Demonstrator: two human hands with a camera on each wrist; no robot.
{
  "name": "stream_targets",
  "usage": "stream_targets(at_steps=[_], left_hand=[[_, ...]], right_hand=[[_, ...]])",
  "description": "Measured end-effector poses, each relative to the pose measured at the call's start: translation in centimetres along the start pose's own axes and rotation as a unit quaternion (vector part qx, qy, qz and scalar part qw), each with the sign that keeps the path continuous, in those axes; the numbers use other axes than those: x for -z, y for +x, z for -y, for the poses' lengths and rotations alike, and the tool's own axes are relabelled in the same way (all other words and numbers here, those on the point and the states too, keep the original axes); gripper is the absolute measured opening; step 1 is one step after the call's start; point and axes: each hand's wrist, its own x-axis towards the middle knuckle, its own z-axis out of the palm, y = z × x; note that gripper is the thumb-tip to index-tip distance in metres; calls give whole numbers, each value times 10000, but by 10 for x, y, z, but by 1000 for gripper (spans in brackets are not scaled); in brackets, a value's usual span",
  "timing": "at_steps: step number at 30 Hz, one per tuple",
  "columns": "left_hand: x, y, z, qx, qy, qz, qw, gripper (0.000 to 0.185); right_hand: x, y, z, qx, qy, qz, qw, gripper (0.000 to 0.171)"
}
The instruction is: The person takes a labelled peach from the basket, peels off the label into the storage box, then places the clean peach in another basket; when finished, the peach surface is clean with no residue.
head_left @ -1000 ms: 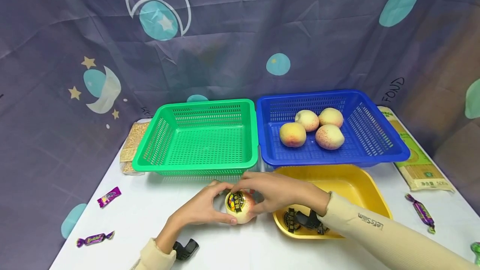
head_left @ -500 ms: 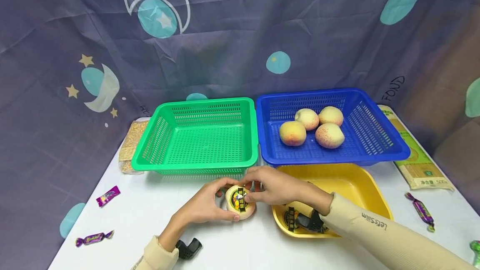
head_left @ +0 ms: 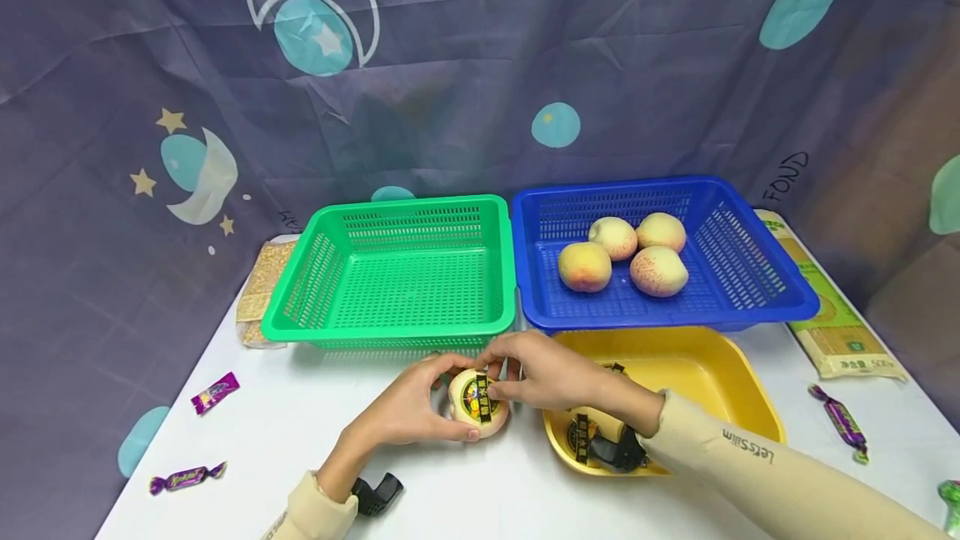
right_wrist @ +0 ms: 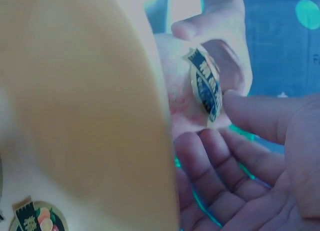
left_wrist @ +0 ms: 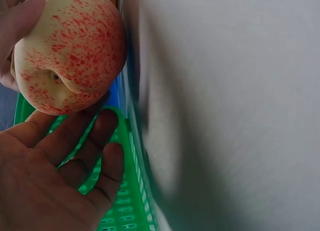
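One peach (head_left: 477, 403) sits on the table (head_left: 300, 440) in front of the green basket (head_left: 397, 273), held between both hands, and a round label (head_left: 480, 398) is on its near face. The green basket holds nothing that shows, while four bare peaches (head_left: 622, 252) lie in the blue basket (head_left: 660, 248). The yellow tray (head_left: 705, 373) carries at least one more label (right_wrist: 37, 218). Judging from this, the work looks to be at its start: one peach is being labelled, four are left.

The left hand (head_left: 401, 411) cups the peach from the left, fingers curled round it and the thumb under its near side; in the left wrist view the fruit rests against those fingers (left_wrist: 75, 141). The right hand (head_left: 551, 373) reaches from the right, its fingertips on the label. The right wrist view shows the thumb (right_wrist: 260, 116) pressing the label's edge, which partly stands off the skin, while the other fingers stay loosely spread below. It grips nothing.
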Motion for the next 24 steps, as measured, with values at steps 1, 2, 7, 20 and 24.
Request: stream_targets(at_steps=[1, 2, 7, 20, 24], left_hand=[[0, 0, -1, 0, 45, -19, 10000, 72], [1, -1, -1, -3, 84, -33, 10000, 73], [2, -2, -3, -15, 145, -40, 9999, 72], [3, -2, -4, 10, 227, -85, 9997, 70], [3, -3, -4, 10, 208, -82, 9997, 71]], right_hand=[[-1, 0, 1, -11, -5, -40, 10000, 27], [-2, 0, 1, -23, -15, -76, 10000, 28], [-4, 0, 4, -188, 82, -199, 9996, 29], [-8, 0, 7, -390, -121, -400, 9984, 20], [-7, 1, 9, -291, -32, -477, 9984, 14]])
